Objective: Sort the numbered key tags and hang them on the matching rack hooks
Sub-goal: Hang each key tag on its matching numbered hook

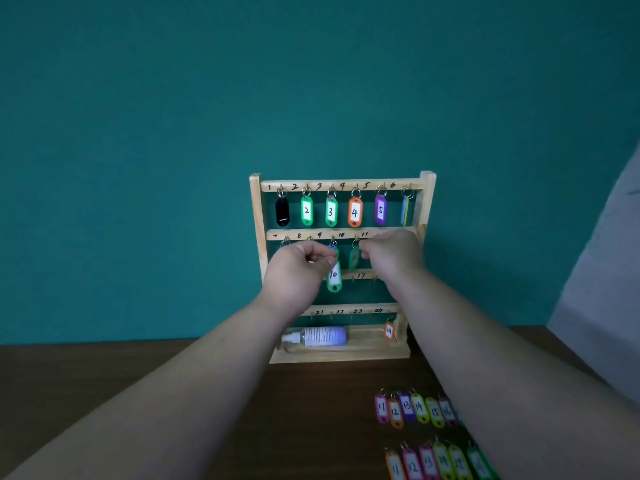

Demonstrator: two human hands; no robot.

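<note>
- Rack — one, of pale bare wood: an upright frame with four hand-numbered cross-rails and a shallow tray at its foot. It stands at the far edge of the table, a dark brown top, against a teal wall.
- Top rail: six tags on small metal hooks. Each is an oblong plastic shell with rounded ends on a wire split ring. They are the black tag, green tag 2, green tag 3, orange tag 4, purple tag 5 and a blue-and-yellow tag turned edge-on, its number unseen.
- Left hand: thumb and forefinger are pinched on the ring of green tag 10. The tag hangs below them in front of the second and third rails, white label outward.
- Right hand: the fingers are curled close at the ring of a darker green tag hanging under the second rail. I cannot tell whether they grip it.
- Orange tag 24: one, on the last hook of the bottom rail.
- Bottle: one, a clear cylinder with a white spray top, lying on its side in the tray.
- Loose tags: two rows of six toward the table's near right corner. The far row reads 11 to 16. The near row has blurred numbers, and the right forearm overlaps both rows' ends.
</note>
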